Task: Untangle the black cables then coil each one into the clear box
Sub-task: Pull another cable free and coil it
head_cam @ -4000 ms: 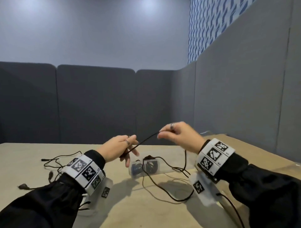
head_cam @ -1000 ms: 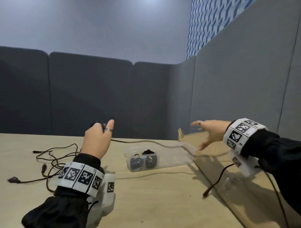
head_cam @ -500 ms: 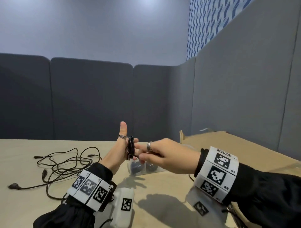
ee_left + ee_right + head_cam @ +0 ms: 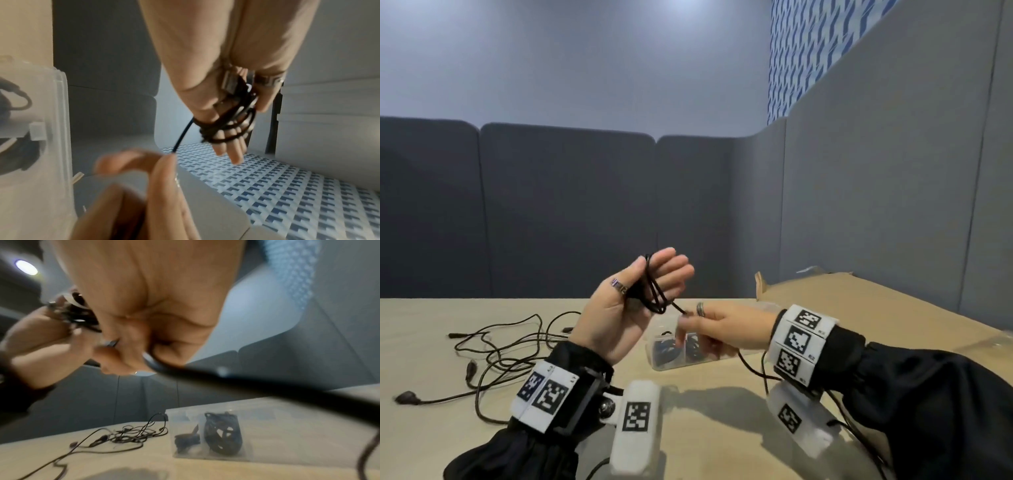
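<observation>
A black cable (image 4: 654,291) is wound in several loops around the extended fingers (image 4: 671,270) of the left hand (image 4: 626,308), which is raised above the table with the palm turned toward the head camera. In the left wrist view the loops (image 4: 226,128) are seen crossing the fingers near their middle, and a metal plug end (image 4: 230,82) is held against the palm under the thumb. The fingers themselves are kept almost straight.

From the coil a short taut stretch of the cable is led down to the right hand (image 4: 719,329), just beside and slightly below the left. It is pinched there between the thumb and the fingertips (image 4: 164,164), the remaining fingers being curled. Behind the right hand the cable is let hang toward the table and is carried off under the right wrist.

The clear box (image 4: 681,349) is seen directly below and behind both hands, resting on the table (image 4: 705,428); two coiled cables (image 4: 222,434) are already laid in its compartments. The hands are held well above its rim.

A loose tangle of black cables (image 4: 496,353) is spread on the table to the left of the box, apart from it. A sheet of cardboard (image 4: 859,301) is laid at the right, against the grey partition wall (image 4: 876,205). Bare tabletop is left in front of the box.
</observation>
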`<state>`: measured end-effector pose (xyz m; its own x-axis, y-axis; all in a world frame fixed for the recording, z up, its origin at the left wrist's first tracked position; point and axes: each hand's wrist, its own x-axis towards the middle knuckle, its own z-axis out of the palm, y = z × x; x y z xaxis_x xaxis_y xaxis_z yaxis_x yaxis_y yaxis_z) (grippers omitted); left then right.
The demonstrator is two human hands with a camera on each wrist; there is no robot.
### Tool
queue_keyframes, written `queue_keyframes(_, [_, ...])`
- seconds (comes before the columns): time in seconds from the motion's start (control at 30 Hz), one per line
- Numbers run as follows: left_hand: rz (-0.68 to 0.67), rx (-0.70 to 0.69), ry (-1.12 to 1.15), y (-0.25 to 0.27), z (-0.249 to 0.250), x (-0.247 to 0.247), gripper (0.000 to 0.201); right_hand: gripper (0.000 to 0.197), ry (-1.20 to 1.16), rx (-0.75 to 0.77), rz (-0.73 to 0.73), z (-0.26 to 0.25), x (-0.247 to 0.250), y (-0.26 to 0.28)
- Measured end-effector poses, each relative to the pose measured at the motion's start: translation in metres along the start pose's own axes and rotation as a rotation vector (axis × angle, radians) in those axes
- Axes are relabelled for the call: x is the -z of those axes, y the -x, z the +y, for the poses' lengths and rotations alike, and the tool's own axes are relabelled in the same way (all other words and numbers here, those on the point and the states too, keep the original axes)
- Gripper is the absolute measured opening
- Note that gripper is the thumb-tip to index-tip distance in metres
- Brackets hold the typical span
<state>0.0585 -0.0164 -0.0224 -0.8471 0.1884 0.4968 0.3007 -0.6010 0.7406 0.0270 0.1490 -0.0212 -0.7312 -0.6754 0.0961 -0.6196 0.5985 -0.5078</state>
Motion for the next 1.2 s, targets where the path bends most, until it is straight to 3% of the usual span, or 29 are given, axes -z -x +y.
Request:
queue_keyframes(0.07, [0.096, -0.113, -0.121, -0.007, -0.004, 0.005, 0.032, 0.009, -0.178, -0.030, -0.220, 0.000, -0.005, 0.010])
queue_keyframes(0.13, [0.143, -0.168, -0.318, -0.010, -0.013, 0.009, 0.031, 0.014, -0.382, -0.051, -0.411, -0.004, -0.008, 0.019])
queue_keyframes(0.2, [0.161, -0.188, -0.475, -0.009, -0.017, 0.011, 0.029, 0.024, -0.467, -0.099, -0.502, -0.009, -0.009, 0.025])
queue_keyframes(0.3, [0.131, -0.190, -0.573, -0.006, -0.016, 0.008, 0.026, 0.040, -0.320, -0.157, -0.527, -0.019, -0.010, 0.032])
queue_keyframes(0.4, [0.074, -0.136, -0.761, -0.005, -0.022, 0.010, 0.023, 0.041, 0.070, -0.102, -0.455, -0.036, -0.009, 0.037])
queue_keyframes(0.47, [0.039, -0.020, -0.927, 0.001, -0.021, 0.010, 0.025, 0.030, 0.374, 0.057, -0.241, -0.044, 0.005, 0.037])
queue_keyframes(0.53, [-0.039, 0.138, -1.039, 0.006, -0.017, 0.009, 0.056, 0.023, 0.541, 0.144, 0.038, -0.046, 0.031, 0.032])
queue_keyframes(0.6, [-0.121, 0.302, -0.887, 0.006, -0.013, 0.003, 0.075, 0.016, 0.464, 0.147, 0.281, -0.040, 0.055, 0.025])
queue_keyframes(0.67, [-0.219, 0.358, -0.701, 0.006, -0.010, 0.000, 0.063, 0.016, 0.324, 0.159, 0.386, -0.030, 0.063, 0.015])
queue_keyframes(0.73, [-0.332, 0.331, -0.619, 0.007, -0.007, 0.005, 0.044, 0.015, 0.198, 0.157, 0.352, -0.021, 0.057, 0.006])
queue_keyframes(0.8, [-0.375, 0.271, -0.509, 0.008, -0.004, 0.011, 0.042, 0.016, -0.013, 0.096, 0.224, -0.017, 0.046, 0.002])
queue_keyframes(0.9, [-0.270, 0.148, -0.219, 0.009, 0.000, 0.007, 0.054, 0.029, -0.310, -0.023, -0.017, -0.006, 0.028, 0.000])
queue_keyframes(1.03, [-0.064, -0.057, 0.091, -0.001, 0.004, 0.009, 0.054, 0.031, -0.323, -0.003, -0.170, -0.012, 0.009, 0.004])
queue_keyframes(1.1, [0.095, -0.168, 0.100, -0.008, 0.008, 0.015, 0.049, 0.020, -0.328, -0.021, -0.209, -0.018, 0.005, 0.009])
queue_keyframes(1.2, [0.271, -0.226, -0.133, -0.014, 0.006, 0.021, 0.035, 0.006, -0.425, -0.081, -0.343, -0.025, -0.001, 0.021])
